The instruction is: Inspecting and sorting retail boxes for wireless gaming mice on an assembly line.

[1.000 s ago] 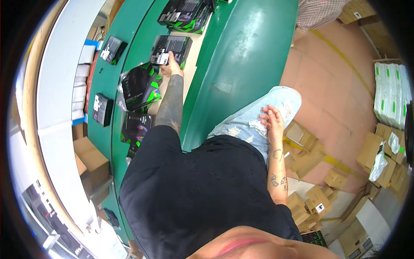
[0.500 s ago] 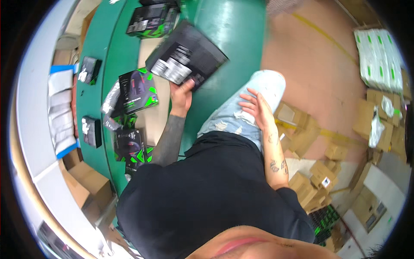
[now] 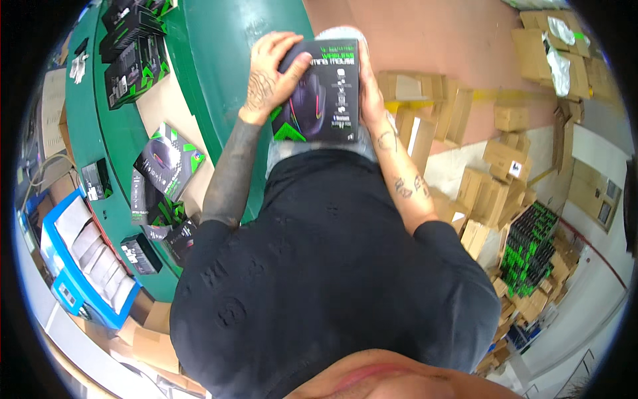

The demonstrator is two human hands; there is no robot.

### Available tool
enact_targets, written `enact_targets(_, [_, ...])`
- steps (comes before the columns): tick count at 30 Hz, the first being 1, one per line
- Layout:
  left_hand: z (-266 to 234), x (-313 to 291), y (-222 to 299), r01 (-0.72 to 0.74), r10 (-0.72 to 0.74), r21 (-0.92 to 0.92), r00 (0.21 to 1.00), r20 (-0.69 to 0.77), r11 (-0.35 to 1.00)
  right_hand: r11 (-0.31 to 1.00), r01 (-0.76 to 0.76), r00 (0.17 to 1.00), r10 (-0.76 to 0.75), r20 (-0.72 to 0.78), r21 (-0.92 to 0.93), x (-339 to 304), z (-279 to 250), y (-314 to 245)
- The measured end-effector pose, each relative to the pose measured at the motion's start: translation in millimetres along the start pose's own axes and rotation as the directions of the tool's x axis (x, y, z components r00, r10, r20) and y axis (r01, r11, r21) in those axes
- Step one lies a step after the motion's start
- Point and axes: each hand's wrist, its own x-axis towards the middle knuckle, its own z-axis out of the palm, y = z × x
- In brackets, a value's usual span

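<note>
A black mouse box (image 3: 335, 90) with green trim and a picture of a computer mouse is held between my two hands over my lap. My left hand (image 3: 271, 74) grips its left edge, thumb across the front face and fingers at the upper left side. Flat along its right side lies my right hand (image 3: 369, 86), its fingers pressed to the edge and partly hidden. The box's printed face is turned up toward me.
On the green table (image 3: 219, 46) to the left lie similar boxes (image 3: 166, 163), a far row of black-green boxes (image 3: 136, 73) and two small dark boxes (image 3: 140, 254). A blue-rimmed bin (image 3: 123, 312) stands beyond. Cardboard cartons (image 3: 482, 193) cover floor at right.
The mouse box has come from above the table to over my lap and been turned to another face. My right hand, empty and spread before, now holds its right side.
</note>
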Motion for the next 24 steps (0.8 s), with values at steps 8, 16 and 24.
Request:
enact_targets(8, [-7,19,-36,-0.028,0.284,-0.927,0.948,-0.143,-0.374,0.952,0.212,0.977,-0.213,0.02,-0.219,-3,-12,1])
enact_targets(16, [-40,29,25,-0.105,-0.047,-0.888,0.994,-0.094,-0.448,0.967,0.2,0.978,-0.206,-0.025,-0.155,-5,-1,-13])
enact_targets(24, [-32,-10,13,0.561,-0.611,-0.486,0.788,0.067,0.67,0.896,-0.258,0.889,0.367,-0.274,0.363,0,8,0])
